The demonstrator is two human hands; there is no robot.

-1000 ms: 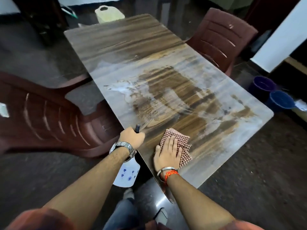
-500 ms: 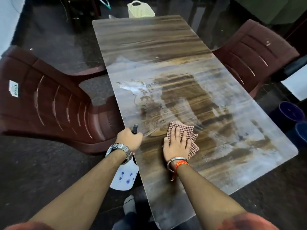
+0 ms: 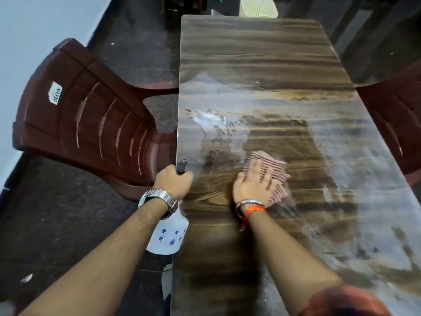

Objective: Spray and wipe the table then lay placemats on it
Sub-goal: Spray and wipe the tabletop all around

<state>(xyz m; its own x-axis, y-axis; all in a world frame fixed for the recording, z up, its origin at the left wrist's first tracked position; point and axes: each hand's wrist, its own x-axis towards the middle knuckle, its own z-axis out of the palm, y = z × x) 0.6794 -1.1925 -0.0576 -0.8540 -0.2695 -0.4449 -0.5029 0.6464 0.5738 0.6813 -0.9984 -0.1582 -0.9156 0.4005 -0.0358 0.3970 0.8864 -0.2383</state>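
Across the middle of the frame I see the wood-grain table (image 3: pixel 262 65), filmed with whitish streaks at right. At left a maroon plastic chair (image 3: pixel 91 115) stands just beside its edge. Lower centre, the white flowered spray bottle (image 3: pixel 167 236) hangs off that edge, its top gripped by the left hand (image 3: pixel 173 181). At centre the checked cloth (image 3: pixel 275 165) lies on the tabletop under the flat, spread-fingered right hand (image 3: pixel 252 183).

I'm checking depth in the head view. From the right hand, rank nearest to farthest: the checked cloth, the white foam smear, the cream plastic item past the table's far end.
1. Checked cloth: under the right hand, touching it.
2. White foam smear: ahead and to the left, on the table.
3. Cream plastic item: beyond the table's far end.
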